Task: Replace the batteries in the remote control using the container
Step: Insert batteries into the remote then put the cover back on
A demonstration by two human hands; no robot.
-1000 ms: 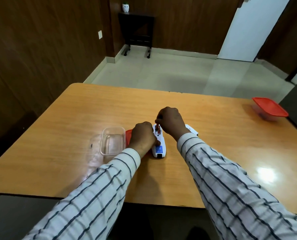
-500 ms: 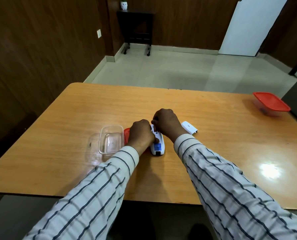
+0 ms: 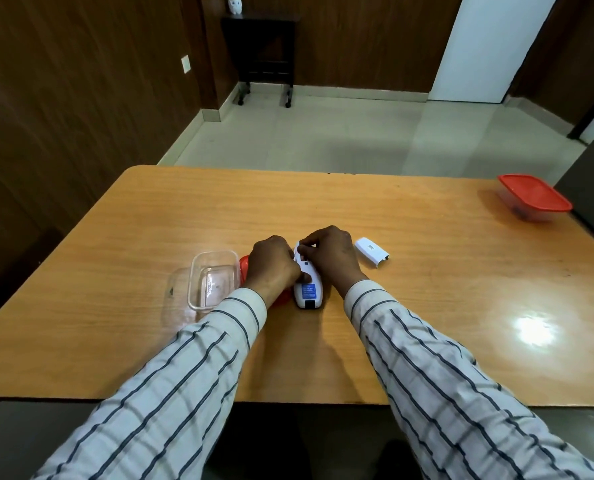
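I see remote [image 3: 308,287] face-down on table [image 3: 427,237], cover [image 3: 371,250] set aside right; left hand [image 3: 271,266] clamps body steady; right hand [image 3: 330,252] fingers pinch into bay, probably seating battery; clear container [image 3: 212,278] beside left

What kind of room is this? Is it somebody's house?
Probably a plain indoor room, an office or a home; hard to say which. There's a big wooden table, dark wood-panelled walls, a pale tiled floor, and a small dark side table in the far corner.
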